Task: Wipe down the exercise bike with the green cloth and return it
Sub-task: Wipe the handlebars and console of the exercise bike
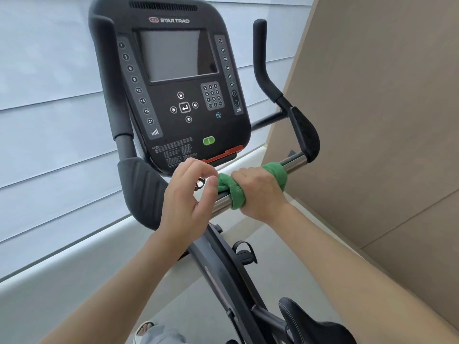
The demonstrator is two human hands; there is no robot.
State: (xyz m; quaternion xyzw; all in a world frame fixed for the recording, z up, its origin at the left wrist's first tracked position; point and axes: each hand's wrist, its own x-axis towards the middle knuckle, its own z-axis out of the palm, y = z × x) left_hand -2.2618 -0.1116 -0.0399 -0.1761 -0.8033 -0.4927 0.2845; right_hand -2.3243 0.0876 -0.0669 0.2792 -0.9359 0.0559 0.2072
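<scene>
The exercise bike's black console [173, 83] with a dark screen fills the upper middle of the head view. Below it runs a chrome handlebar bar [294, 161]. The green cloth [231, 188] is wrapped around that bar. My right hand [258, 192] grips the cloth and the bar together. My left hand [188, 194] hovers just left of the cloth with loosely curled fingers, its thumb tip close to the cloth's end; whether it touches is unclear. The black saddle [310, 321] shows at the bottom right.
Black padded handlebar grips rise at the left [141, 184] and right [305, 135] of the console. A pedal with a strap [244, 252] sits below the frame. A white blind [49, 95] covers the left; a beige wall [385, 120] stands close on the right.
</scene>
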